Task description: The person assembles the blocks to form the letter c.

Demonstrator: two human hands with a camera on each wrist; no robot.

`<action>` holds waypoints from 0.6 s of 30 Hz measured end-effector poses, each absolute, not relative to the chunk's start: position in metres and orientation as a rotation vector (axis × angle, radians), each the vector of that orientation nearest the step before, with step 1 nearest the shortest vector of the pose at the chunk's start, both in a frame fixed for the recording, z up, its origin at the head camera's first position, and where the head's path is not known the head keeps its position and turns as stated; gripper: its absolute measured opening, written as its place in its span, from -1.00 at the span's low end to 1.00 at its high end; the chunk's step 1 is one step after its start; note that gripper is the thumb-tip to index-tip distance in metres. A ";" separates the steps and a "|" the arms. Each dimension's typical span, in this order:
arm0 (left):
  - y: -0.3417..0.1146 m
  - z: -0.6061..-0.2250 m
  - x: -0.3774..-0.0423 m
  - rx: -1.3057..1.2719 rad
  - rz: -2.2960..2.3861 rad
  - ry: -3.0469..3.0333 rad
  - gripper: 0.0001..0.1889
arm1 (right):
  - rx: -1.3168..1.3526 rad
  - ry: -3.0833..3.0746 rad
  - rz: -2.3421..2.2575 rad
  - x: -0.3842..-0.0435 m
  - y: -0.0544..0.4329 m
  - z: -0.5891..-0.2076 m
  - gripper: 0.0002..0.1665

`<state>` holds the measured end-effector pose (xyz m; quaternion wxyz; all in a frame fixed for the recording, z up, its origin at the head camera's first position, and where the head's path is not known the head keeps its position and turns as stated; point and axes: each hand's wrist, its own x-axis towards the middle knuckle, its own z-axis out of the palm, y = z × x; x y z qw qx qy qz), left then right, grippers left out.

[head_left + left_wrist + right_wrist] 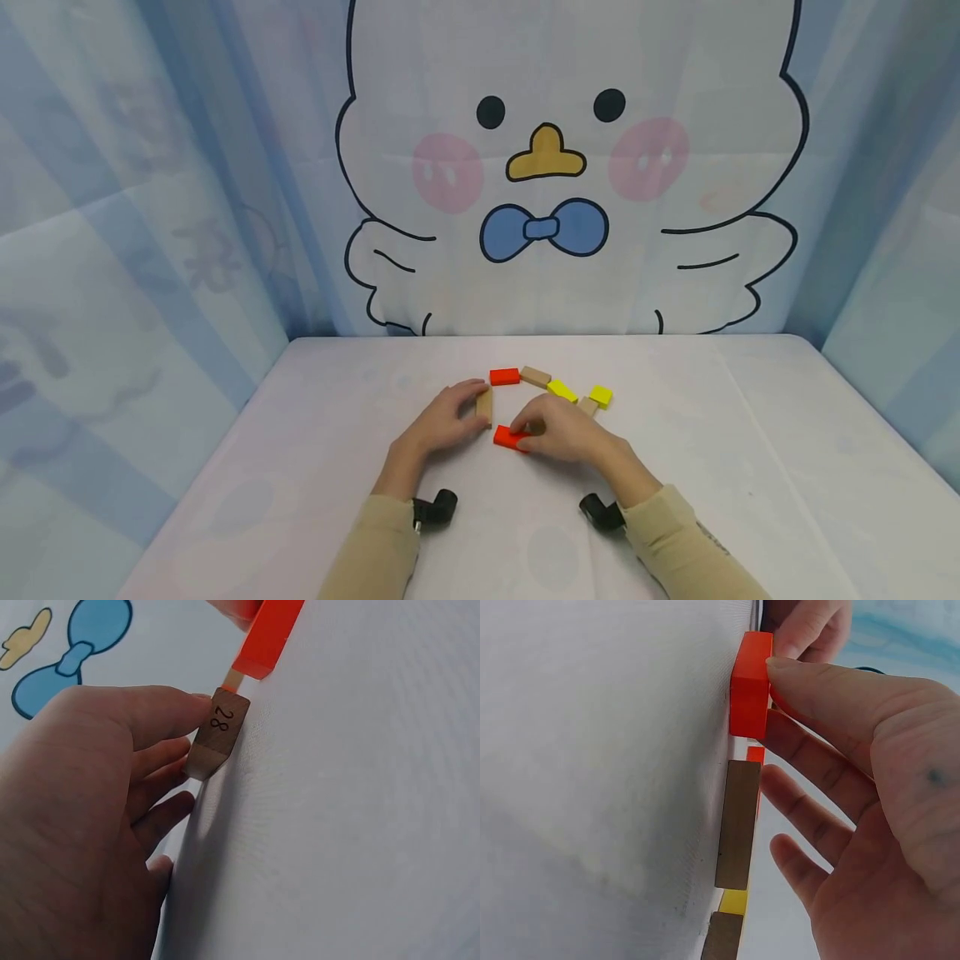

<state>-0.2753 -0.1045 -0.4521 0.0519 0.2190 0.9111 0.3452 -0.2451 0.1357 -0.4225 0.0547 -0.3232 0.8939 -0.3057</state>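
Note:
My left hand holds a plain wooden block, with the thumb at its near end and fingers at its far end. Printed on the end of this block in the left wrist view is the number 28. Just to its right, my right hand pinches a red block between thumb and fingers. The same red block shows low over the white tabletop in the right wrist view, the other fingers spread beyond it.
Beyond the hands, a second red block, a wooden block and a yellow block form a curved row. It continues rightward with another wooden block and another yellow block. A printed curtain hangs behind the table.

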 end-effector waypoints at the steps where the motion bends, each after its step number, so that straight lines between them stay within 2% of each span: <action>1: -0.104 -0.452 -0.275 0.676 1.048 2.772 -0.40 | -0.981 2.715 -0.928 -0.245 0.135 -0.423 -0.83; 18: -0.098 -0.454 -0.278 0.780 1.043 2.787 -0.41 | -1.021 2.713 -0.915 -0.245 0.131 -0.423 -0.81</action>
